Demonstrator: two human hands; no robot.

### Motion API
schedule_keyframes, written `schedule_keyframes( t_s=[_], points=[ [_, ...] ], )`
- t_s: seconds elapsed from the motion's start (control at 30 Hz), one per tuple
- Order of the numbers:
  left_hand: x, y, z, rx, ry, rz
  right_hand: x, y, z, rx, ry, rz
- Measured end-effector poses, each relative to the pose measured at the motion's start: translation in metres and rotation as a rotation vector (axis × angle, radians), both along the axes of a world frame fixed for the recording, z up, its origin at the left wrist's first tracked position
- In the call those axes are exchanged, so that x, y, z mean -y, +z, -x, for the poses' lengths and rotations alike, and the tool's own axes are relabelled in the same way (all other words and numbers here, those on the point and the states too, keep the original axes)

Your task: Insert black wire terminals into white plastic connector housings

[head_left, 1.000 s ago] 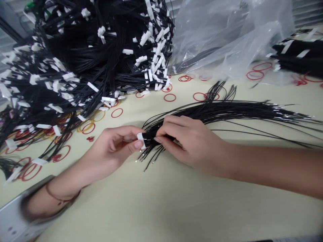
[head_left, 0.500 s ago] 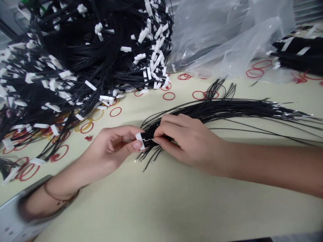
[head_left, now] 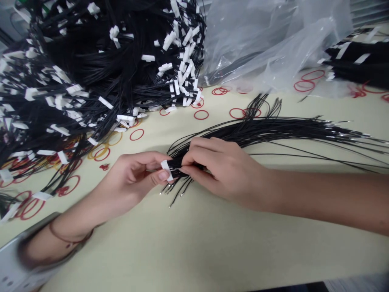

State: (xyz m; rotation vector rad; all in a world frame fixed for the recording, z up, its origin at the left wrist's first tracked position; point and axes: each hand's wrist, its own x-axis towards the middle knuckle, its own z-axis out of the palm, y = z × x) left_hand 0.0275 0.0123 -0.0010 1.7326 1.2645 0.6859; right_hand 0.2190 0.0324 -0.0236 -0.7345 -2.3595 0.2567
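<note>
No legible txt or nos. on the white connectors (head_left: 166, 170) or plastic bag (head_left: 261, 44).

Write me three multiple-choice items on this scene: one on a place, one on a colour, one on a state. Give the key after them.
1. Where is the white connector?
A) Lying loose on the table
B) Pinched in the fingers of the left hand
C) Hanging off the plastic bag

2. What colour are the rubber bands on the table beside the wire heap?
A) Blue
B) Green
C) Red

3. How is the right hand placed?
A) Closed around black wires
B) Flat, palm down on the table
C) Raised, holding nothing

Key:
1 B: the left thumb and fingers grip it.
2 C: red rings show against the pale table.
3 A: its fingers wrap the bundle.
</note>
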Motion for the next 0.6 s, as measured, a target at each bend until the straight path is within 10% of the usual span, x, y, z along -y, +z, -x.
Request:
schedule_keyframes(
  t_s=[0.6],
  points=[
    [0.0003, -0.0006, 0.0016, -0.018, -0.015, 0.007, -0.0025, -0.0018, -0.0016, -0.026, 0.068, 0.05]
  ],
)
